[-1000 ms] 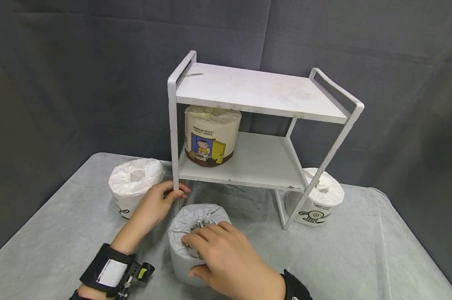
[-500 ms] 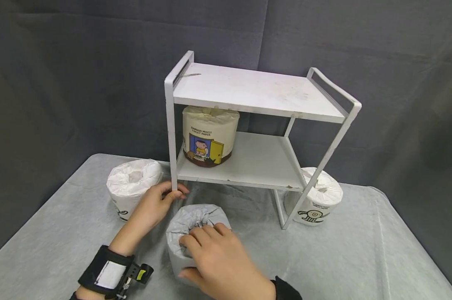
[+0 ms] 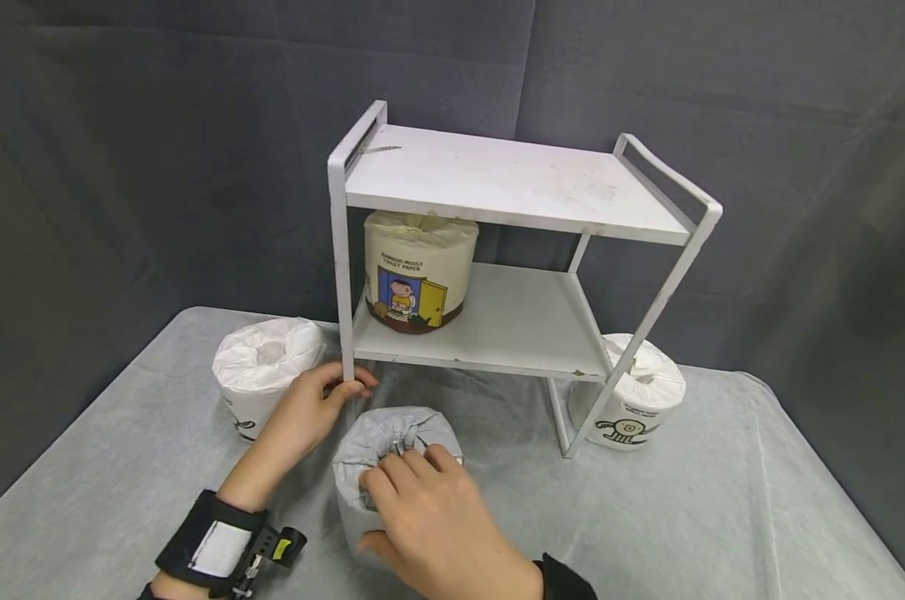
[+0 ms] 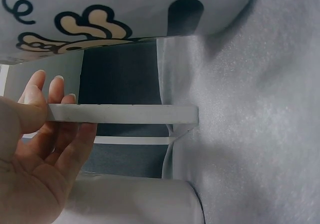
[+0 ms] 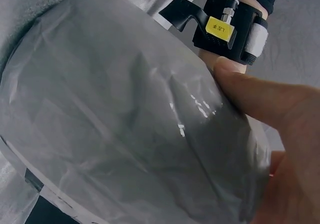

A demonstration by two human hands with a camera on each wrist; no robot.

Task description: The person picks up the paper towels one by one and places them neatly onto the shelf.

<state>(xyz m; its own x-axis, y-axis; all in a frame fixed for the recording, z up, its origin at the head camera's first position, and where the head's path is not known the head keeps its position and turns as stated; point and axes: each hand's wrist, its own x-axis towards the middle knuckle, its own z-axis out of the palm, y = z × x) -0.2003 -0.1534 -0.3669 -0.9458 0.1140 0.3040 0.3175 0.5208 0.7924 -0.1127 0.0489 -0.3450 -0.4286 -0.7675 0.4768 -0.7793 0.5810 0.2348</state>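
I see from afar the left grip [image 3: 313, 408] pinching the left front leg [image 3: 343, 292] of the white rack [image 3: 497, 175]. Before that rack, the right grip [image 3: 441, 508] pinches the grey-wrapped roll [image 3: 353, 462], fingers at its top hollow, thumb outside. The slick-looking wrapper could slip or tear; a tug on the leg could tilt the rack and topple the printed roll [image 3: 422, 250] its lower shelf [image 3: 523, 312] holds.

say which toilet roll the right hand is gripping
The greyish frontmost roll: the right hand grips its top. The cream roll sits on the rack; the left white roll and right white roll stand away from that hand.
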